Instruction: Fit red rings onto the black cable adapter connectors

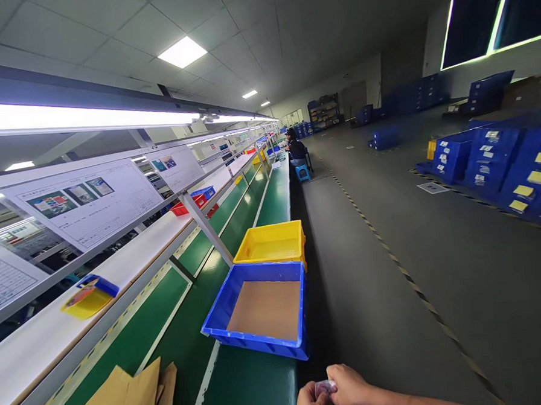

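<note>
At the bottom edge, my left hand (310, 401) and my right hand (349, 384) are close together, just off the green bench's edge. Both have their fingers closed on a small clear plastic bag (324, 387), crumpled and shiny. What the bag contains is too small to make out. A blue bin (255, 341) with brown cardboard on its floor stands on the bench beyond my hands. Behind it, touching, is a yellow bin (269, 245).
Brown paper (122, 397) lies at the lower left of the green bench (257, 381). A small yellow-and-blue bin (90, 296) sits on the white shelf (38, 357). Farther along, a person (297, 150) sits by the bench. Stacked blue boxes (495, 160) stand across the floor.
</note>
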The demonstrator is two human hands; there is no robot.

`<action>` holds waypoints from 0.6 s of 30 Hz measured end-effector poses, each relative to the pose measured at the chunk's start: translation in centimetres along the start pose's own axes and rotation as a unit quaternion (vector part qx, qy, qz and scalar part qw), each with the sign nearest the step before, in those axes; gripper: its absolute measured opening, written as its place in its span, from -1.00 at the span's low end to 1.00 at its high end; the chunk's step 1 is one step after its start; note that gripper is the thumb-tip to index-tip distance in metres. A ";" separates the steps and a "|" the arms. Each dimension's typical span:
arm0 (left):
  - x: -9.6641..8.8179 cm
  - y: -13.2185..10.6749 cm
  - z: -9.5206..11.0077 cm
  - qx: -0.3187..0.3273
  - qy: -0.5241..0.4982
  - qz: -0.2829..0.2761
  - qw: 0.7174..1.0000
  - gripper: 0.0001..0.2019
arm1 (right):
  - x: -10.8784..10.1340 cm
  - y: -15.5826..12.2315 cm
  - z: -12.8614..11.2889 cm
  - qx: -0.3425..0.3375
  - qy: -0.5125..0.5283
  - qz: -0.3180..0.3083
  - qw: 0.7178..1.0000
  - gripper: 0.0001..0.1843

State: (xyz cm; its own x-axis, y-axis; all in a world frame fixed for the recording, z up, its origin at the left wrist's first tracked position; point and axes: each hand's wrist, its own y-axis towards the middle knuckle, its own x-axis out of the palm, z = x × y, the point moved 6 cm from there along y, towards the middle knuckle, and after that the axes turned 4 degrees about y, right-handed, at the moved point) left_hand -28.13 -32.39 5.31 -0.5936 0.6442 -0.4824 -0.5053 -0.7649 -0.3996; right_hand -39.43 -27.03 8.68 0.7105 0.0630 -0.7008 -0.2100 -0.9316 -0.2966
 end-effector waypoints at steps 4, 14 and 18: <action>-0.4 -0.2 0.9 -0.014 0.083 0.026 0.996 -0.74 | -0.4 -0.2 0.0 -0.004 -0.004 -0.001 1.000 -0.73; 0.0 -0.7 2.8 -0.031 0.148 0.066 0.986 -0.71 | -1.5 -0.7 0.5 0.005 0.012 0.000 1.000 -0.82; 1.0 -0.4 3.3 -0.004 0.087 0.039 0.995 -0.76 | -1.9 -0.9 1.2 -0.011 0.067 0.024 0.997 -0.87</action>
State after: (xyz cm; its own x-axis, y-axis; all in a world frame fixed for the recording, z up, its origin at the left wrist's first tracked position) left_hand -30.63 -31.42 7.57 -0.5123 0.5731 -0.6396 -0.4572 -0.8124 -0.3618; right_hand -41.39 -25.86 9.48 0.7835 -0.0285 -0.6207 -0.2318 -0.9403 -0.2493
